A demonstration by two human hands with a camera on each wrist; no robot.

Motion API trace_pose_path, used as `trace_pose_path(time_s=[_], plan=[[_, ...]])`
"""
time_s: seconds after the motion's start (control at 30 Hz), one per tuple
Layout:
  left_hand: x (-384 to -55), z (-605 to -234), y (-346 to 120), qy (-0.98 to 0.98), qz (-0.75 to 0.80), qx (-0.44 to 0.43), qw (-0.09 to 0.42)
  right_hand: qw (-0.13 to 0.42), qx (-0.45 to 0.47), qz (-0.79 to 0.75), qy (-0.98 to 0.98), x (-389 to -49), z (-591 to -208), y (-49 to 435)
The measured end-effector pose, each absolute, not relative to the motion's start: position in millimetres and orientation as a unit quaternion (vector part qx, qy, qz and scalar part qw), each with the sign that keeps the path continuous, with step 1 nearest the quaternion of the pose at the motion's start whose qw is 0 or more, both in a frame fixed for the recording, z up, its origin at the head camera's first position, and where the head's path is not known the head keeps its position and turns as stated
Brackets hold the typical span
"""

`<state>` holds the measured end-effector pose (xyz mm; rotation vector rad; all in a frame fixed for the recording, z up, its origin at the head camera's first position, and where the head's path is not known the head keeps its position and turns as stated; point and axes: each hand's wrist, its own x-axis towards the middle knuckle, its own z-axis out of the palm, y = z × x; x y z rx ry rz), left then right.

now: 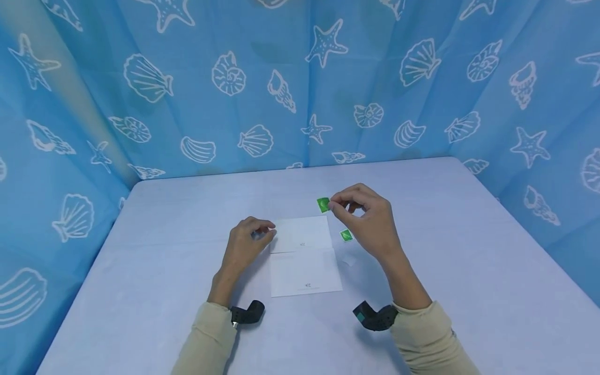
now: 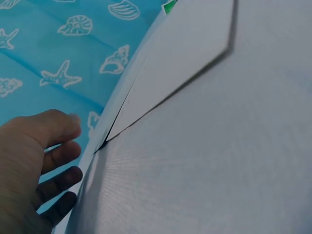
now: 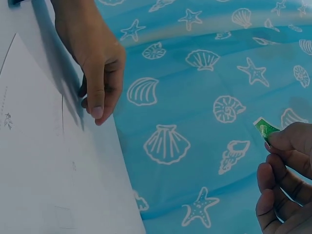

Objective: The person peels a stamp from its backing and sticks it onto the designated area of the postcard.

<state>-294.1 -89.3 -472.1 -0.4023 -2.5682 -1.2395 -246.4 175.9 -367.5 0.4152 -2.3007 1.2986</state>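
The right hand (image 1: 367, 219) pinches a green sticker (image 1: 323, 204) between thumb and forefinger, just beyond the upper white card (image 1: 302, 234). The left hand (image 1: 245, 244), loosely curled and gripping nothing, hangs beside that card's left edge; another green square (image 1: 346, 235) lies on the tabletop (image 1: 164, 234).

1. My left sleeve (image 1: 202, 344), pale beige cloth, ends short of my bare left hand (image 1: 246, 240).
2. My beige right sleeve (image 1: 433, 346), creased along its length, stops short of my bare right hand (image 1: 370, 217).
3. A black, curved device (image 1: 249, 312) juts from my left cuff (image 1: 216, 314), a small pale fitting (image 1: 235, 324) beneath.
4. My right cuff (image 1: 416, 319) carries its black counterpart (image 1: 383, 317), a teal patch (image 1: 360, 316) marking the blunt end.
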Motion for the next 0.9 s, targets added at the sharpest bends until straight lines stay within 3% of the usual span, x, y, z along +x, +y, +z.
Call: trace_pose_path(time_s=[0.9], plan=[[-293.9,-476.3,-92.8,-0.912,-0.378,-0.129,0.093,0.168,0.044,0.522,-0.835,-275.9,-415.0,177.7]])
